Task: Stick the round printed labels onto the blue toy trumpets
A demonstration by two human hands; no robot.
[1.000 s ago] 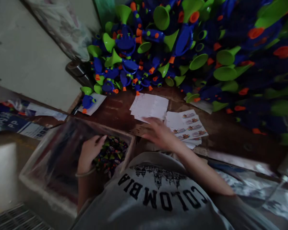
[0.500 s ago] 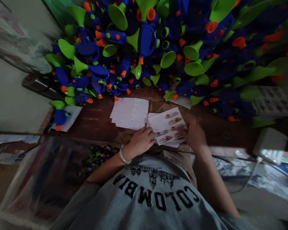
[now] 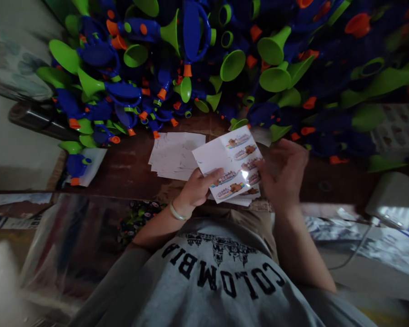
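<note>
- At far left, a dark cylindrical flask (image 3: pixel 37 120), tilted in the view, beside the heap of toys.
- Next, a plastic-lined bin (image 3: pixel 42 250), below the level of the desk (image 3: pixel 124 175); small multicoloured pieces (image 3: pixel 139 218) lie at its right side.
- Above the bin, one toy trumpet (image 3: pixel 77 165) on white paper.
- Left of centre, a loose stack of white sheets (image 3: pixel 179 156), lying on the desk.
- Across the back, heaped blue, green and orange toy trumpets (image 3: pixel 194 41).
- At centre, the left hand (image 3: pixel 196 188); grip closed on the sticker sheet (image 3: pixel 235 159), thumb uppermost. The sheet is tilted above further printed sheets (image 3: pixel 248 200).
- Right of it, the right hand (image 3: pixel 282 177), blurred, fingertips at the sheet's right edge; whether its grip is closed cannot be told.
- Far right, a white box (image 3: pixel 391 197) with a cable.
</note>
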